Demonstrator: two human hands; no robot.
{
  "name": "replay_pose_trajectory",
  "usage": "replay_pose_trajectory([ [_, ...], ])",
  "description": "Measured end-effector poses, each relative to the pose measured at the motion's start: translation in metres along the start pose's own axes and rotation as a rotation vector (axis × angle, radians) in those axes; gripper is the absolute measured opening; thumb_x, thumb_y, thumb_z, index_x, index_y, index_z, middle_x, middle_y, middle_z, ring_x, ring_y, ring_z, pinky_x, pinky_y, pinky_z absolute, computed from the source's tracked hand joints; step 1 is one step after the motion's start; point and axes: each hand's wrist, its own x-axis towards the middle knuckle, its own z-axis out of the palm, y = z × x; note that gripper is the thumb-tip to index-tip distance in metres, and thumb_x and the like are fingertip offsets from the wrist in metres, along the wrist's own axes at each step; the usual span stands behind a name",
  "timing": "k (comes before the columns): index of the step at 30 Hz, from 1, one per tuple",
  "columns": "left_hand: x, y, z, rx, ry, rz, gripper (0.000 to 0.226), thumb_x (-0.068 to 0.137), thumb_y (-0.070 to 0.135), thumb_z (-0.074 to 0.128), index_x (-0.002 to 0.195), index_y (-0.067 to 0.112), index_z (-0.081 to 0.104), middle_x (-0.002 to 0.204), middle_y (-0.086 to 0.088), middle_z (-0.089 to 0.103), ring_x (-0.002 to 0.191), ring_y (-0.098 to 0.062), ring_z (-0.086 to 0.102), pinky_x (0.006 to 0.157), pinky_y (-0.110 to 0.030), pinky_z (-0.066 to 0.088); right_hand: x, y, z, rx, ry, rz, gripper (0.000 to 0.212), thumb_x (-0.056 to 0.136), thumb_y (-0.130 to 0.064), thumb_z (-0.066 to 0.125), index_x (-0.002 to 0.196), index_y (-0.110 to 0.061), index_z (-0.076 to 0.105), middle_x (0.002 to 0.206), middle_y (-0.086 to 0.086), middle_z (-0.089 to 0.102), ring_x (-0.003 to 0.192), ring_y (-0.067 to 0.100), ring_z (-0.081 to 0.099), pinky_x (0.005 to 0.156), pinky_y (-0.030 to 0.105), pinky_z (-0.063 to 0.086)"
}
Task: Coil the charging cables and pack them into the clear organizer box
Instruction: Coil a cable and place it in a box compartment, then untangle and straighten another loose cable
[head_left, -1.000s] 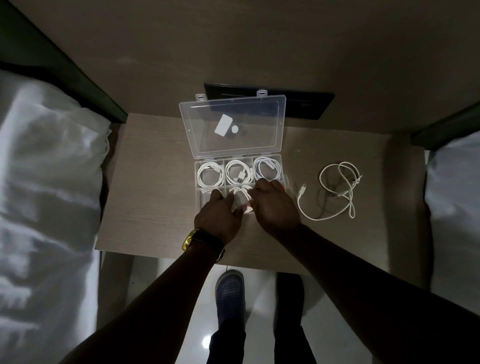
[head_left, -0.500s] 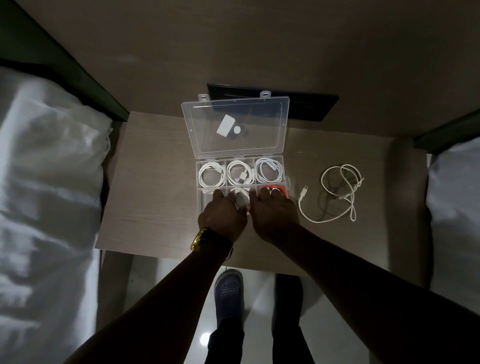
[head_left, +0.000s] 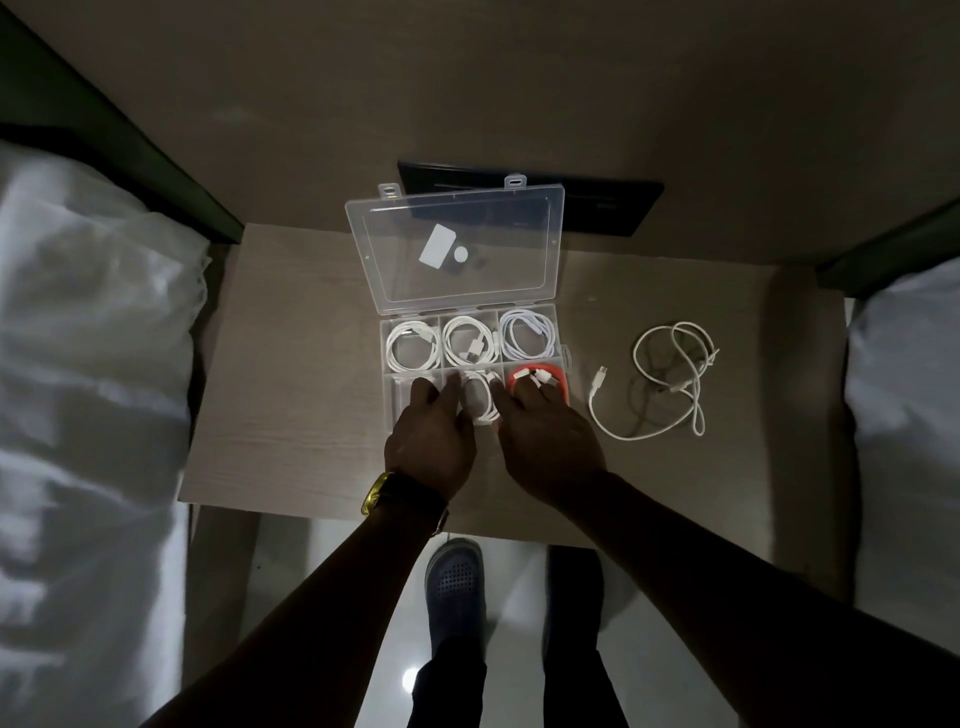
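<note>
The clear organizer box stands on the small table with its lid open and tilted back. Each of its three back compartments holds a coiled white cable. A red cable lies coiled in the front right compartment. My left hand and my right hand press a coiled white cable into the front middle compartment, fingers on both sides of it. A loose white cable lies uncoiled on the table to the right of the box.
The light wooden table sits between two beds with white bedding. A black panel is on the wall behind the box. My feet show below the table's front edge.
Both hands have pushed the white coil lower into the front middle compartment. The right hand has shifted off the red cable, which now shows.
</note>
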Motion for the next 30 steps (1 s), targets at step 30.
replay_pose_trajectory([
  [30, 0.000, 0.113, 0.010, -0.300, -0.048, 0.430, 0.035, 0.077, -0.003, 0.057, 0.108, 0.007, 0.069, 0.109, -0.015, 0.069, 0.103, -0.033, 0.062, 0.088, -0.037, 0.049, -0.040, 0.122, -0.014, -0.053, -0.129, 0.162, 0.037, 0.084, -0.027, 0.064, 0.117, -0.010, 0.060, 0.122, 0.011, 0.061, 0.116, 0.035, 0.055, 0.097, 0.045, 0.045],
])
